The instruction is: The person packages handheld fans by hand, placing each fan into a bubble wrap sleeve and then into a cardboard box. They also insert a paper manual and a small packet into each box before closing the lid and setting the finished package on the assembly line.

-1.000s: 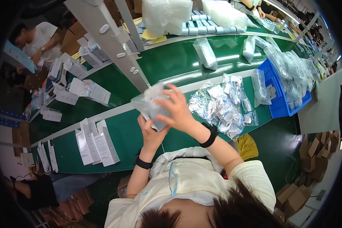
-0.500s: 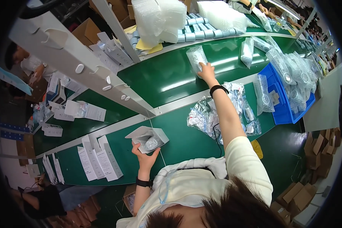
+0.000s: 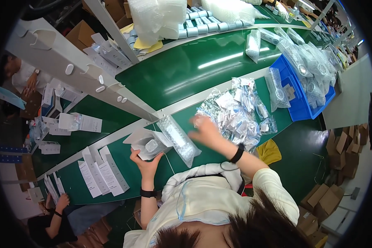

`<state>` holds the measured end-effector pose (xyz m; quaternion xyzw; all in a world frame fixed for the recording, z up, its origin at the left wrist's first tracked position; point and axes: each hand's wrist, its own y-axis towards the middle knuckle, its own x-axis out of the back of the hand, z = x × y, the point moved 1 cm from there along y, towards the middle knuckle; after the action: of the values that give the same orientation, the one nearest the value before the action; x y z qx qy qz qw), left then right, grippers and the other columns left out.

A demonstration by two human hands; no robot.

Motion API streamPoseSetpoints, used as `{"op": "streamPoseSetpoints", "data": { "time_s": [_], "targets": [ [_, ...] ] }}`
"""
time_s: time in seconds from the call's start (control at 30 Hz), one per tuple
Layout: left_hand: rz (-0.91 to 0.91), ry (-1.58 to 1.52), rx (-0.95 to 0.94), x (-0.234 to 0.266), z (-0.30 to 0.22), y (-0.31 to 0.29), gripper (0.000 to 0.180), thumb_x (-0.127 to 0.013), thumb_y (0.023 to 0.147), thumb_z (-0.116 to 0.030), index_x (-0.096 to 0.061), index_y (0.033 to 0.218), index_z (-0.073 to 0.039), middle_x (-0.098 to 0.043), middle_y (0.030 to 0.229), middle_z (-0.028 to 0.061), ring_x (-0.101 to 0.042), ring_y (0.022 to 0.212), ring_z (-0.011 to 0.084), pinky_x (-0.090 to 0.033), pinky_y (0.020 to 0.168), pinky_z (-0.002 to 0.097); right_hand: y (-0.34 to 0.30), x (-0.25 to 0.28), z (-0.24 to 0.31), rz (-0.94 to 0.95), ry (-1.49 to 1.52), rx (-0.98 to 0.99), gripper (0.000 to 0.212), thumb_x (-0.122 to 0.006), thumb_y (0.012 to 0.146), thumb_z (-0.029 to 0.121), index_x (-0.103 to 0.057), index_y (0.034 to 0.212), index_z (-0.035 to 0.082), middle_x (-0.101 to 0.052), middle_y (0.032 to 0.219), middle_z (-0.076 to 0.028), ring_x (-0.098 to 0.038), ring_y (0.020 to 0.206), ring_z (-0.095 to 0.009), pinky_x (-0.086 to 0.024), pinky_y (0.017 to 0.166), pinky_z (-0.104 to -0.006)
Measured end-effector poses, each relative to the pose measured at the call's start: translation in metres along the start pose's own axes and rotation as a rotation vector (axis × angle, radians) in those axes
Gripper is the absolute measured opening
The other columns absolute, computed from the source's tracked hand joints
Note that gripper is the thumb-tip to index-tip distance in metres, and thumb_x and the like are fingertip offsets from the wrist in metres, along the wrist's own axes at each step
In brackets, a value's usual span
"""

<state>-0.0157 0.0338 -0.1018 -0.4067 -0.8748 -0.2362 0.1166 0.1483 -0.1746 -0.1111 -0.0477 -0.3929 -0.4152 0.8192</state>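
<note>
Left hand point(image 3: 146, 162) has the white box point(image 3: 137, 139) gripped low at our side, thumb and fingers round opposite walls. Box is tilted, flaps spread, mouth toward us, a clear-wrapped item inside.

Right hand point(image 3: 207, 131): fingers parted, loosely bent, motion-blurred. We see nothing in its grasp, but can't rule out a light touch.

Key relation: bubble-wrapped package point(image 3: 178, 140) lies on the counter point(image 3: 72, 178) between the two hands, just right of the box. Right hand is nearer, right beside its right flank. Long axis is slanted: far end up-left by the box's right flap, near end down-right toward our body. We can't tell whether package and flap touch.

Edges: near end sits close to our counter edge and jacket; far end comes up near the pale rail point(image 3: 181, 106). The upright post point(image 3: 86, 78) meets that rail just beyond the box.

Room: right side is bounded by the pile of small bags point(image 3: 235, 109), close to the right hand, blue bin point(image 3: 297, 108) past it. Left, a strip of green separates box from the standing cartons point(image 3: 111, 173).
</note>
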Motion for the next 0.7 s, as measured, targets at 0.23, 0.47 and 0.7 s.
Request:
{"op": "streamPoseSetpoints", "data": {
  "time_s": [0.23,0.47,0.7],
  "targets": [
    [-0.013,0.110,0.022,0.009,-0.005,-0.008,0.086,-0.082,0.051,-0.011,-0.022,0.112,-0.008,-0.026,0.122,0.0137,-0.032,0.113,0.0260,-0.031,0.094,0.0362,0.018,0.118,-0.163,0.023,-0.776,-1.039,0.038,-0.065,0.068,0.025,-0.057,0.098,0.004,-0.055,0.101,-0.020,-0.054,0.094,-0.037,-0.047,0.071,-0.0472],
    [0.029,0.280,-0.054,0.024,-0.048,0.013,0.048,-0.075,0.058,-0.008,-0.051,0.100,-0.005,-0.039,0.116,0.0151,-0.045,0.102,0.0275,-0.037,0.087,0.0336,-0.004,0.123,-0.170,-0.114,-0.827,-0.700,0.012,-0.051,0.076,0.007,-0.057,0.085,0.001,-0.060,0.079,-0.020,-0.058,0.074,-0.038,-0.047,0.063,-0.0441],
    [0.019,0.264,0.071,0.031,-0.063,0.035,0.016,-0.069,0.060,-0.002,-0.058,0.072,0.000,-0.053,0.087,0.0113,-0.054,0.075,0.0228,-0.043,0.066,0.0294,0.030,0.114,-0.038,-0.596,0.012,-0.170,0.016,-0.050,0.084,0.007,-0.044,0.098,0.004,-0.054,0.076,-0.010,-0.055,0.067,-0.019,-0.041,0.055,-0.0331]
  ]
}}
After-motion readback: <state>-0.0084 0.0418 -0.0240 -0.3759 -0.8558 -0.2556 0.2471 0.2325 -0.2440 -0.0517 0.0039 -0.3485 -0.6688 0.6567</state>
